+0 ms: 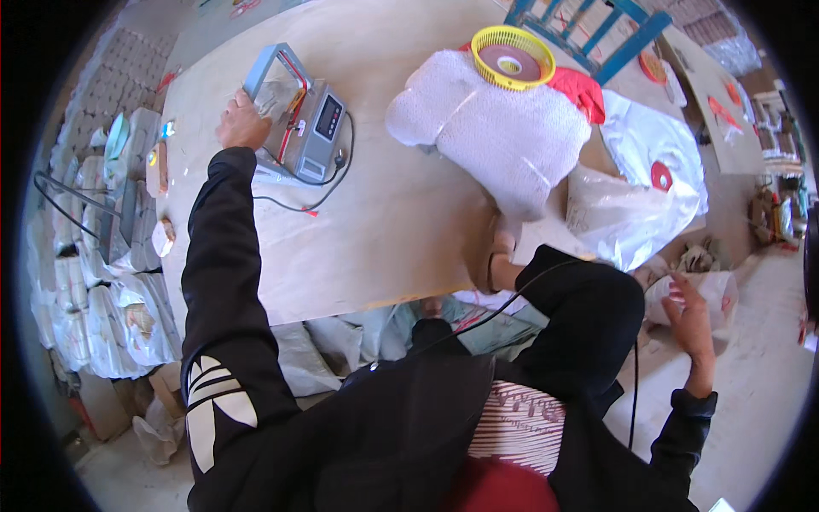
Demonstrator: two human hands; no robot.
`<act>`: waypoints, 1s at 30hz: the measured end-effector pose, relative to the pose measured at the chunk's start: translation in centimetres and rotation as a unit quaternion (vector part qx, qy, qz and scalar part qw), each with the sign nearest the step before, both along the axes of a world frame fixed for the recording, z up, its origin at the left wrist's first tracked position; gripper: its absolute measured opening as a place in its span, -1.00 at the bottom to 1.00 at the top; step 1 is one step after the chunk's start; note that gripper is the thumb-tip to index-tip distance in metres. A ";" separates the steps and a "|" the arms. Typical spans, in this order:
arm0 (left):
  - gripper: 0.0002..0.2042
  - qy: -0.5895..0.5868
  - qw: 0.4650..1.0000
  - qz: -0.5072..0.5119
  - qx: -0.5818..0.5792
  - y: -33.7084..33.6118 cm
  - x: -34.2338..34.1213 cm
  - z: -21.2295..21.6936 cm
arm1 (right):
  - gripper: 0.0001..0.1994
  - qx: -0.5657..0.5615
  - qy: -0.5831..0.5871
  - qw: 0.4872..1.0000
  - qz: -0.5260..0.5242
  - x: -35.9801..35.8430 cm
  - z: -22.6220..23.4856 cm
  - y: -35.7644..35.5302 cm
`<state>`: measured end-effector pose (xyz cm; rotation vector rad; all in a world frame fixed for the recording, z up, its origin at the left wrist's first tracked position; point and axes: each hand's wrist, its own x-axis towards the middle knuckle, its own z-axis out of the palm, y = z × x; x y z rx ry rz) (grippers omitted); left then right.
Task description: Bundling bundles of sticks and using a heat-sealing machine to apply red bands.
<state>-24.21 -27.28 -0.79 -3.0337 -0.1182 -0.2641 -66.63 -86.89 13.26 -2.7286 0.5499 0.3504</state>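
My left hand [243, 122] is closed at the left side of a grey tabletop machine [309, 128] that looks like a bag sealer. Its fingers are curled beside the end of the raised arm [264, 66], against crumpled clear plastic [275, 98]; what exactly they grip is hidden. The machine has a dark control panel [328, 116] and a black cable [339, 162]. Low at the right, off the table, my right hand [689, 317] has its fingers apart, next to a white cylindrical container [717, 300]. I see nothing held in it.
On the pale table [384, 230] lies a white foam-wrapped bundle [499, 128], topped by a yellow basket [513, 58] with a brown roll. Beside it are red cloth [582, 92] and a clear bag [631, 213]. A blue chair [589, 34] stands behind. Wrapped packs [111, 316] line the left.
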 end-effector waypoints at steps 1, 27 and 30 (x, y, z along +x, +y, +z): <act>-0.39 -0.007 1.000 -0.007 0.002 0.2 0.2 -0.4 | -0.57 0.013 0.004 1.000 -0.017 -1.0 0.5 0.2; -0.20 0.016 0.998 -0.017 0.065 2.0 0.2 -2.1 | -0.38 0.441 0.196 0.824 -0.296 -11.7 -7.1 3.0; -0.17 -0.021 0.993 -0.089 0.069 5.2 0.9 -0.5 | -0.42 0.283 0.312 0.903 -0.084 -12.3 -9.4 3.0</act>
